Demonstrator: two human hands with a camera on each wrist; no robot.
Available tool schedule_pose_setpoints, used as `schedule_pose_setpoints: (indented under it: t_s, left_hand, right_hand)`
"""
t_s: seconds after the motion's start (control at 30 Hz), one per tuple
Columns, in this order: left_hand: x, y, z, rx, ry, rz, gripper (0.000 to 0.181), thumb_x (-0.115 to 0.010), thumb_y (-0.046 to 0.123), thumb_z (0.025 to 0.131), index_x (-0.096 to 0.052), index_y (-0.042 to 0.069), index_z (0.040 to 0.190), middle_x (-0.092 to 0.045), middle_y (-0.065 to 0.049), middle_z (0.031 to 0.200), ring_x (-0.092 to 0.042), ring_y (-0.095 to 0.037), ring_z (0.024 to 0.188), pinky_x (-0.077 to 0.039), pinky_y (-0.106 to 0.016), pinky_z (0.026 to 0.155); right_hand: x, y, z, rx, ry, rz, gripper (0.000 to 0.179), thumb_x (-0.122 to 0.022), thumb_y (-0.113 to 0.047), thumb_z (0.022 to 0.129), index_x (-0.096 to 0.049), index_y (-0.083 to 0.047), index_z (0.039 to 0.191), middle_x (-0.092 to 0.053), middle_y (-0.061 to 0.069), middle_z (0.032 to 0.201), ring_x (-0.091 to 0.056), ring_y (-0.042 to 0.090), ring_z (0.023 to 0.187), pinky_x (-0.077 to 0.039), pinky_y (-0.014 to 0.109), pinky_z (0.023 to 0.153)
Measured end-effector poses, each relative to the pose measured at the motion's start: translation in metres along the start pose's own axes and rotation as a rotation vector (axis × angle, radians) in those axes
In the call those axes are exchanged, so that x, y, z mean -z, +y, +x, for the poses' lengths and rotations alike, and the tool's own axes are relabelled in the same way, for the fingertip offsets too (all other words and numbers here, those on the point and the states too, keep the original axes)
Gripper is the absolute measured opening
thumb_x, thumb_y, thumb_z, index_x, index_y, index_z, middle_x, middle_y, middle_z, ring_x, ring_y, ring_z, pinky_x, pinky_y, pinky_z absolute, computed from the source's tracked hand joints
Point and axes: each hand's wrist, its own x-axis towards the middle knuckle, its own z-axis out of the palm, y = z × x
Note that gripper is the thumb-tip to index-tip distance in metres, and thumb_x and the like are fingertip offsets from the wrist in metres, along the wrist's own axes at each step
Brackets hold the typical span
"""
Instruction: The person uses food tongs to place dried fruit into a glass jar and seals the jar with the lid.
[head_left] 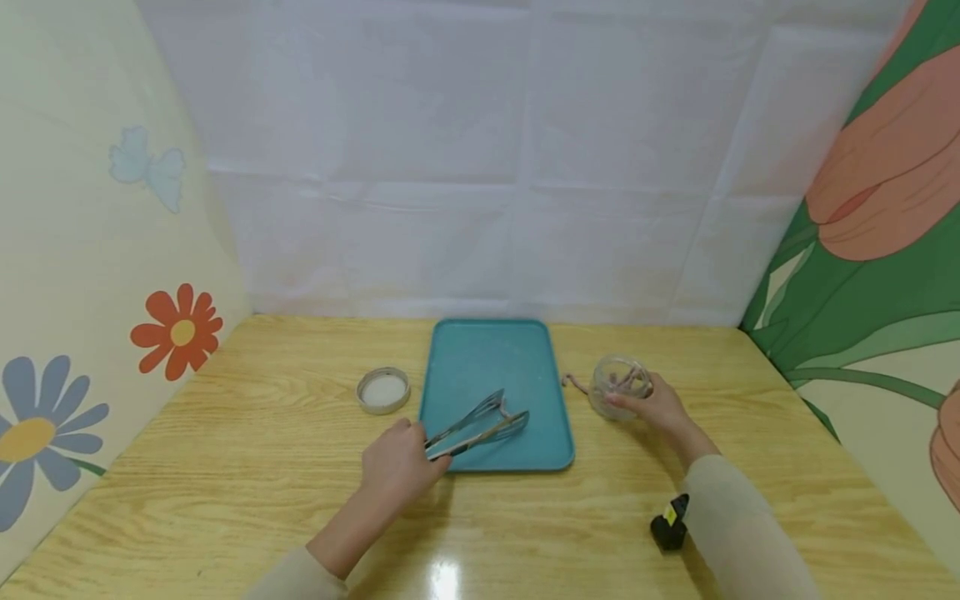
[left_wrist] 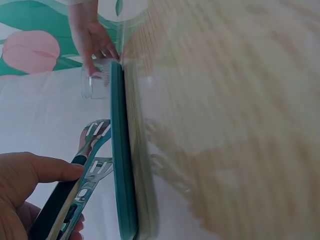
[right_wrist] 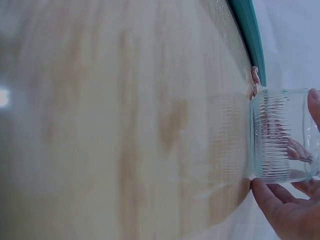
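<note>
My left hand (head_left: 401,462) grips metal serving tongs (head_left: 480,425) by their dark handles, fingers wrapped around them. The tongs' slotted heads are spread over the teal tray (head_left: 491,354), with a small pinkish piece (head_left: 505,409) between them; whether they pinch it, I cannot tell. At the tray's right, my right hand (head_left: 660,408) holds a ribbed glass jar (right_wrist: 272,135), thumb near the rim and fingers along its side and base. The jar stands upright with pinkish, twisted pieces (head_left: 626,379) inside. Another such twisted piece (head_left: 576,383) lies on the table between tray and jar.
A round lid (head_left: 383,391), pale inside, lies left of the tray on the wooden table (head_left: 300,392). A small black object with a yellow mark (head_left: 670,525) is beside the right sleeve. A white sheet (head_left: 480,167) hangs behind, with painted walls on both sides.
</note>
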Motion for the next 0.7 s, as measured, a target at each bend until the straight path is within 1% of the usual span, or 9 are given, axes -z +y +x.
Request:
schedule_pose_setpoints:
  t_s: [0.13, 0.23, 0.33, 0.53, 0.7]
  left_hand:
    - [-0.0029, 0.0007, 0.0014, -0.048, 0.030, 0.021, 0.034, -0.066, 0.036, 0.067, -0.046, 0.010, 0.059, -0.038, -0.002, 0.059, -0.040, -0.015, 0.047, -0.032, -0.032, 0.038]
    - [-0.0041, -0.0001, 0.0018, -0.077, 0.058, 0.038, 0.033, -0.066, 0.034, 0.068, -0.046, 0.010, 0.059, -0.037, -0.002, 0.059, -0.040, -0.016, 0.046, -0.032, -0.032, 0.038]
    - [-0.0041, -0.0013, 0.0021, -0.094, 0.070, 0.052, 0.031, -0.066, 0.032, 0.069, -0.047, 0.010, 0.060, -0.037, -0.001, 0.059, -0.040, -0.016, 0.047, -0.032, -0.032, 0.037]
    - [-0.0027, -0.0024, 0.0026, -0.119, 0.072, 0.055, 0.028, -0.066, 0.028, 0.071, -0.047, 0.010, 0.061, -0.036, -0.001, 0.058, -0.039, -0.015, 0.046, -0.031, -0.031, 0.037]
    - [-0.0028, -0.0026, 0.0023, -0.123, 0.052, 0.060, 0.026, -0.066, 0.027, 0.073, -0.049, 0.010, 0.062, -0.036, 0.000, 0.058, -0.039, -0.015, 0.046, -0.031, -0.030, 0.037]
  right_hand:
    - [0.0003, 0.0008, 0.0007, -0.004, 0.001, -0.021, 0.093, -0.067, -0.039, 0.073, -0.013, 0.007, 0.133, -0.024, 0.030, 0.129, -0.029, 0.040, 0.115, -0.031, 0.048, 0.087]
    - [0.0000, 0.0018, 0.0013, -0.004, 0.000, -0.010, 0.093, -0.067, -0.039, 0.072, -0.014, 0.006, 0.133, -0.026, 0.029, 0.128, -0.033, 0.039, 0.112, -0.034, 0.046, 0.083]
    - [-0.0001, 0.0022, 0.0018, 0.002, 0.000, -0.002, 0.091, -0.067, -0.038, 0.073, -0.015, 0.006, 0.133, -0.028, 0.029, 0.127, -0.035, 0.037, 0.110, -0.037, 0.043, 0.080]
    - [0.0001, 0.0016, 0.0011, 0.007, 0.002, 0.012, 0.090, -0.067, -0.038, 0.073, -0.016, 0.006, 0.133, -0.029, 0.028, 0.126, -0.037, 0.036, 0.108, -0.038, 0.041, 0.078]
    - [0.0002, 0.0013, 0.0003, 0.002, -0.005, 0.012, 0.093, -0.067, -0.040, 0.072, -0.014, 0.006, 0.133, -0.026, 0.029, 0.128, -0.032, 0.038, 0.113, -0.034, 0.045, 0.083]
